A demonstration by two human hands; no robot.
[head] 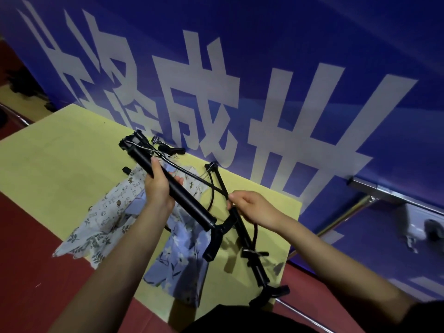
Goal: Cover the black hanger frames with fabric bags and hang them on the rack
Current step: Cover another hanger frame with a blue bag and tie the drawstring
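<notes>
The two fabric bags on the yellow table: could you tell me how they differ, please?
The pale bag is off-white with small dark prints and lies to the left; the blue bag is lavender-blue with white flowers and lies nearer the person. Both lie crumpled on the yellow table, covering no frame.

Two hands are in view — the left hand [157,186] and the right hand [249,207]. Two fabric bags lie on the table: one pale printed bag [105,217] to the left, one blue floral bag [177,258] nearer. One yellow table [55,164]. One blue banner [264,68] at the far side. The black hanger frames [187,198] overlap — their number cannot be told.
</notes>
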